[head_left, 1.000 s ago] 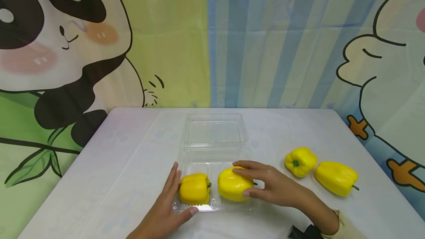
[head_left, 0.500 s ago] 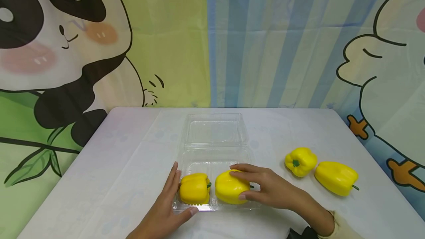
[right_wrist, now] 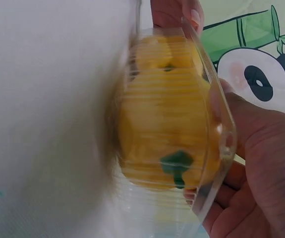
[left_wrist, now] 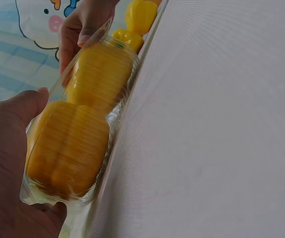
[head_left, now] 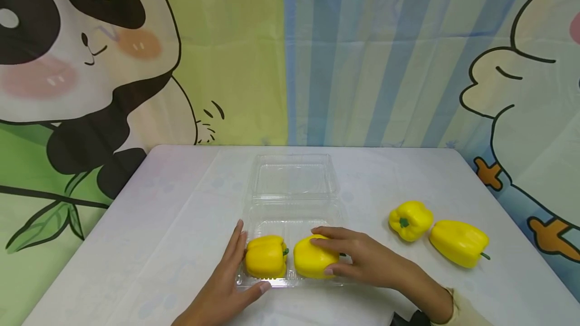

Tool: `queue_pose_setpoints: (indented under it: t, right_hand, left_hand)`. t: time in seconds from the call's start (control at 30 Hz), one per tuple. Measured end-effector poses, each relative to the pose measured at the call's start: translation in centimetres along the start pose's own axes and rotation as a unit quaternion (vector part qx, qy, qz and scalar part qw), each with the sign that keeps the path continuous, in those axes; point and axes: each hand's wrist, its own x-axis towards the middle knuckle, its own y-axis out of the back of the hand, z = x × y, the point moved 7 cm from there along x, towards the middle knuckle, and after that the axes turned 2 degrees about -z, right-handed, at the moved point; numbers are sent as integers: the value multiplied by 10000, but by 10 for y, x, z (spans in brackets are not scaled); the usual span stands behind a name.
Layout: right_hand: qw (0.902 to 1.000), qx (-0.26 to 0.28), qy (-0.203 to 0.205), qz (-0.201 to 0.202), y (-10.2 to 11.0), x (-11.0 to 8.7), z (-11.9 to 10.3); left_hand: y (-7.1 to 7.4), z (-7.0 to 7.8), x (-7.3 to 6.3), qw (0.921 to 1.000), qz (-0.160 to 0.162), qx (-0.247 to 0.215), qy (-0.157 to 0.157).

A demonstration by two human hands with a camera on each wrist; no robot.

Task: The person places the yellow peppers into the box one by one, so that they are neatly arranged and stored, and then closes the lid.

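Note:
A clear plastic clamshell container (head_left: 294,210) lies unfolded on the table, its lid (head_left: 293,179) laid back. In the left part of its base sits a yellow bell pepper (head_left: 265,257), stem to the right. My left hand (head_left: 225,279) rests at the container's left front corner, fingers straight along the side and thumb at the front edge. My right hand (head_left: 369,259) holds a second yellow bell pepper (head_left: 311,258) in the right part of the base, fingers over its top and thumb in front. The right wrist view shows this pepper (right_wrist: 164,119) through the ribbed wall.
Two more yellow bell peppers lie on the table to the right: one (head_left: 410,221) with its stem toward me, another (head_left: 458,243) on its side. A white cloth covers the table (head_left: 181,215). Printed curtains (head_left: 235,54) hang behind it. A black object (head_left: 410,319) sits beneath my right wrist.
The pepper in my right hand has shifted slightly left and toward me, down into the container. My left hand and the other peppers stay in place.

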Motion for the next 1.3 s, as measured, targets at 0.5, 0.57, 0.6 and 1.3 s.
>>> queue_pose_setpoints:
  t: [0.5, 0.57, 0.6, 1.3]
  right_hand:
    - [9999, -32, -151, 54, -3, 1, 0]
    - [9999, -42, -141, 59, -4, 1, 1]
    - [9999, -33, -136, 60, -4, 1, 1]
    - [9969, 279, 268, 682, 12, -1, -5]
  left_hand:
    - [-1, -2, -1, 9997, -89, -13, 207]
    - [-1, -2, -1, 9997, -85, -1, 229]
    - [-1, -3, -1, 9997, -80, 11, 251]
    - [0, 0, 0, 9999, -76, -22, 102]
